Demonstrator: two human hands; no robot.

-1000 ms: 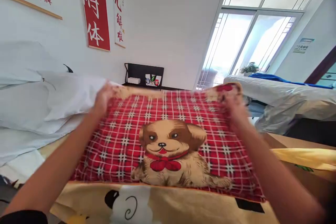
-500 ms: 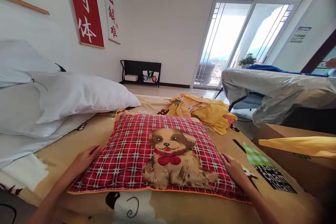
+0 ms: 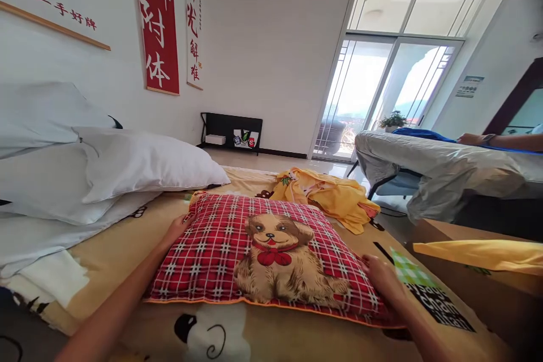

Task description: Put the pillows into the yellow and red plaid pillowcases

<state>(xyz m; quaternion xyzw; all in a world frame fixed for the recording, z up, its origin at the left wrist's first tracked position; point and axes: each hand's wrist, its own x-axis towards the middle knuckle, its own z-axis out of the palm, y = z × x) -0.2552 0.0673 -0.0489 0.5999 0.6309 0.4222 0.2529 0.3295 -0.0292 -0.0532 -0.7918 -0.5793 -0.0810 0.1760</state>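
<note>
A red plaid pillow (image 3: pixel 203 260) with a printed puppy and orange piping lies flat on a tan patterned sheet (image 3: pixel 139 331). My left hand (image 3: pixel 180 228) is at the pillow's upper left edge, fingers curled in against its side and partly hidden by it. On the opposite side, my right hand (image 3: pixel 379 274) grips the lower right edge with bent fingers, some of them out of sight under the fabric. Beyond the pillow, a crumpled yellow cloth (image 3: pixel 335 195) rests on the sheet.
White pillows (image 3: pixel 148 161) are piled at the left. To the right stand a cardboard box (image 3: pixel 441 237) with yellow fabric over it and a plastic-covered table (image 3: pixel 424 153). Another person's arm (image 3: pixel 509 141) reaches over that table. A low black shelf (image 3: pixel 231 124) is by the far wall.
My left hand has slid forward along the pillow's left edge, and the pillow's lower left corner has shifted inward. My right hand stays at the right edge with its fingers more bent. The view has tilted up.
</note>
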